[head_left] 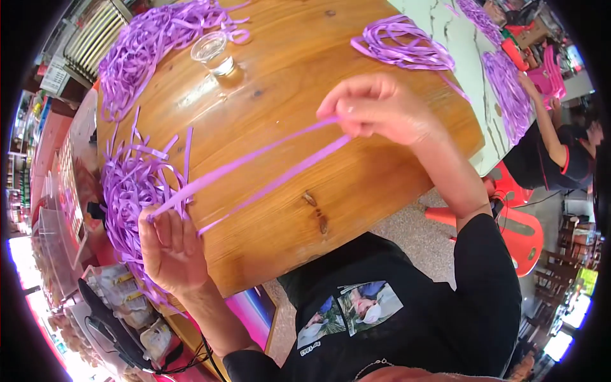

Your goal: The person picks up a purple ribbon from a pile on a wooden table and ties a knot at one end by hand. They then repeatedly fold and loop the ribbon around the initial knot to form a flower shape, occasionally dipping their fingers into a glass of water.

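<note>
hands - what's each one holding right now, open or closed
Left hand: closed, pinching one end of the purple ribbon strips.
Right hand: closed, pinching their other end.

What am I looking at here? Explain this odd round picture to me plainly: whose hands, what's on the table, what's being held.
The picture comes from a wide fisheye camera on a person's head, looking down, so edges bend. No machine: two bare hands. The left hand and right hand each pinch an end of purple strips stretched between them above a round wooden table. By the left hand lies a pile of loose strips. Further off sit a clear glass, a coiled bundle and another heap. Another person sits at the right.
</note>
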